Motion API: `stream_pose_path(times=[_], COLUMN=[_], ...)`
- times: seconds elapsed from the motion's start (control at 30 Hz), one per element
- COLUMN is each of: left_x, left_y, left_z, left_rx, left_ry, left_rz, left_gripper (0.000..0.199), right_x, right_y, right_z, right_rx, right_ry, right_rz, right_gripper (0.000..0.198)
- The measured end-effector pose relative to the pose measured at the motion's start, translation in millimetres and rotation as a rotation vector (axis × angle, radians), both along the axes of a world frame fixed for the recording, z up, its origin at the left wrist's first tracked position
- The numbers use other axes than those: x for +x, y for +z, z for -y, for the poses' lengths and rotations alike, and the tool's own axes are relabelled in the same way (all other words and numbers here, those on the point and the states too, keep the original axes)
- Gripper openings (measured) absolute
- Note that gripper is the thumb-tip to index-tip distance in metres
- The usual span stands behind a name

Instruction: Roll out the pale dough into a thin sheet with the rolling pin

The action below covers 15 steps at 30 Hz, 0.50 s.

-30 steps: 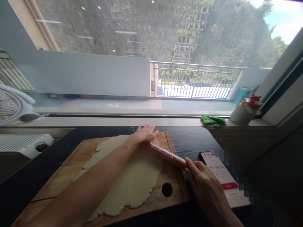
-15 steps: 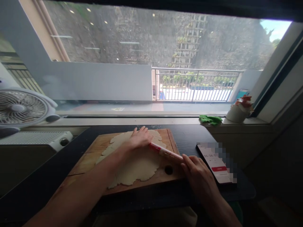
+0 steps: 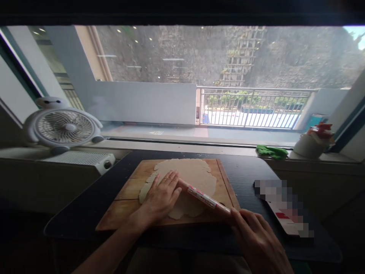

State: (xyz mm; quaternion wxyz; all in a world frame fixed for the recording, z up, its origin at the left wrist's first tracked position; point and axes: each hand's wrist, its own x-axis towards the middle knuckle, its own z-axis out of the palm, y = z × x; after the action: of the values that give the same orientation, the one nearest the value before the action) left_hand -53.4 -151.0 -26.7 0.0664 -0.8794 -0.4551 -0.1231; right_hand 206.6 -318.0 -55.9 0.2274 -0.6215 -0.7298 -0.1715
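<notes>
A sheet of pale dough (image 3: 196, 171) with ragged edges lies flat on a wooden cutting board (image 3: 129, 194). My right hand (image 3: 256, 236) is closed around the near right end of a wooden rolling pin (image 3: 202, 197) with a red and white label. The pin slants across the dough. My left hand (image 3: 164, 192) rests at the pin's far end, over the dough's left part, with its fingers stretched out and its palm down. Whether the pin's tip lies under this palm is hidden.
The board sits on a dark table (image 3: 242, 171). A phone (image 3: 285, 217), partly pixelated, lies at the right. A white fan (image 3: 68, 127) stands at the left by the window. On the sill are a green cloth (image 3: 272, 152) and a pale pot (image 3: 309, 146).
The view has turned left. My left hand has moved nearer to me over the dough, and the pin has moved nearer too, with my right hand still gripping its end.
</notes>
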Motion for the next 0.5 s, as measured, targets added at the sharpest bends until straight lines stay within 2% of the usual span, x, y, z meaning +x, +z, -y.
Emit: stream_pose_path(times=[0.1, 0.2, 0.33, 0.4, 0.5], left_x=[7.3, 43.9, 86.2, 83.4, 48.8], left_y=[11.2, 22.8, 23.0, 17.4, 11.1], left_z=[-0.8, -30.2, -66.6, -66.4, -42.9], left_rx=[-0.001, -0.190, -0.243, -0.224, -0.164], left_ry=[-0.025, -0.074, -0.001, -0.011, -0.067], left_rz=[-0.021, -0.119, -0.088, -0.066, -0.042], left_gripper=[0.044, 0.042, 0.049, 0.051, 0.047], right_x=[-0.6, 0.1, 3.5, 1.6, -12.6], right_y=[7.0, 5.8, -11.8, -22.0, -34.2], right_z=[-5.1, -14.9, -20.6, -17.0, -6.9], right_rx=[-0.031, 0.007, 0.126, 0.119, 0.149], right_ry=[-0.002, -0.034, 0.009, 0.062, 0.068], right_rz=[0.004, 0.022, 0.072, 0.091, 0.043], right_gripper=[0.037, 0.035, 0.037, 0.040, 0.044])
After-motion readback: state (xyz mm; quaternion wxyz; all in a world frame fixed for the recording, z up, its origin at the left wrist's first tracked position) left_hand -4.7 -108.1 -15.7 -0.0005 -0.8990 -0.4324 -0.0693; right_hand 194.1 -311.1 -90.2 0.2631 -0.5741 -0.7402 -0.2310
